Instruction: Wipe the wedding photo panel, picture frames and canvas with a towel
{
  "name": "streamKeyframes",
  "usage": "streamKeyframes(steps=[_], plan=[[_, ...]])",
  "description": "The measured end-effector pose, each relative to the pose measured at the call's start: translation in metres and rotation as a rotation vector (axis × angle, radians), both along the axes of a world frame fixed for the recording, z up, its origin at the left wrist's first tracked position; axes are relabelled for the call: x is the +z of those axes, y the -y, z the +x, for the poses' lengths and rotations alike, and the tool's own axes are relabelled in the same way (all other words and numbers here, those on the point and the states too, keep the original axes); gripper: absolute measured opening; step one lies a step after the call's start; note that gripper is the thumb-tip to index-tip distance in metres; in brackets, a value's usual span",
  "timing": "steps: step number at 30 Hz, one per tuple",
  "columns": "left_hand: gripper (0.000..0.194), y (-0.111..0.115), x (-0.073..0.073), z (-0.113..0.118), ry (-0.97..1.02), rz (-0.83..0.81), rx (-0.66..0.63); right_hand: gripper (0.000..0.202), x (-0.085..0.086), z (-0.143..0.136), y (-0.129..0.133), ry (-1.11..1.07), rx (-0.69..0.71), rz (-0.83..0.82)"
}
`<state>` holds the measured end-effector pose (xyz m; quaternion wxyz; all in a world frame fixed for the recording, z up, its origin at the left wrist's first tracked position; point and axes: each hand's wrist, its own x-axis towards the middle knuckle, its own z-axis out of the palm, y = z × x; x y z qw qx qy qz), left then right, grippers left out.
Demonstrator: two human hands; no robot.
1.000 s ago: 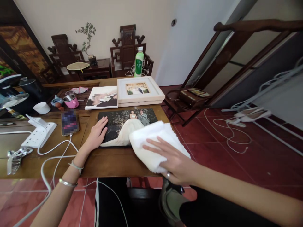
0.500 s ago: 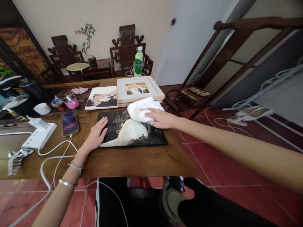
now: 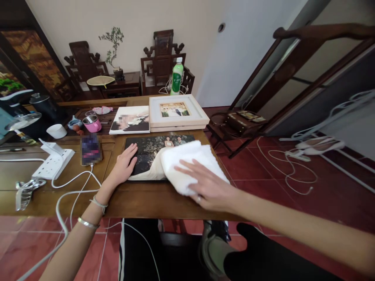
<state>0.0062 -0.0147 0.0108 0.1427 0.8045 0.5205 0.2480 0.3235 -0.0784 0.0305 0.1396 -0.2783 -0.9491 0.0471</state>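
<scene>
A dark photo panel (image 3: 146,156) showing a long white gown lies flat on the wooden table (image 3: 140,203). My left hand (image 3: 125,164) rests on the panel's left edge, fingers stretched out, holding nothing. Under my right hand (image 3: 206,185) is a folded white cloth (image 3: 187,156), which covers the panel's lower right part and reaches past its front edge. The fingers of that hand lie over the cloth, with the thumb side tucked at its near edge. Behind the panel are a light wooden picture frame (image 3: 202,113) and a white-edged photo print (image 3: 115,128).
To the left are a power strip (image 3: 55,166), a phone (image 3: 91,150) on a white cable, a silver hair clip (image 3: 26,193) and a pink cup (image 3: 93,124). A green bottle (image 3: 177,78) stands behind the frame. A wooden chair (image 3: 263,93) is at the right.
My right hand has moved the cloth toward me and slightly right, uncovering two figures at the panel's top. My left hand stays on the panel's left edge. The view has shifted slightly.
</scene>
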Motion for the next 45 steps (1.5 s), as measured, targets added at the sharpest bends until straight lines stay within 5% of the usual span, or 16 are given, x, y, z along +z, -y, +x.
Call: streamKeyframes(steps=[3,6,18,23,28,38,41,45], plan=[[0.048,0.0,0.0,0.0,-0.016,0.006,-0.004,0.018,0.0,-0.008,0.034,-0.016,0.045,-0.005],[0.048,0.001,0.0,0.0,-0.02,0.009,-0.004,0.021,0.003,-0.015,0.035,0.018,0.076,-0.03],[0.049,0.001,0.002,-0.001,-0.015,-0.013,-0.009,0.026,0.021,-0.036,-0.113,0.111,-0.031,0.003],[0.048,0.002,0.003,-0.001,-0.014,-0.016,-0.009,0.026,0.026,-0.045,-0.139,0.123,-0.086,0.009],[0.047,0.002,0.001,-0.001,-0.009,-0.015,0.001,0.029,0.031,-0.049,-0.113,0.17,-0.083,0.02],[0.047,0.004,0.003,0.002,-0.027,-0.035,0.026,0.027,0.011,-0.053,0.016,0.135,0.066,-0.046],[0.046,0.004,0.003,0.002,-0.024,-0.022,0.023,0.023,0.009,-0.052,0.026,0.124,0.115,-0.028],[0.046,0.003,0.002,0.002,-0.022,-0.016,0.026,0.03,0.019,-0.055,0.005,0.159,0.09,-0.084]])
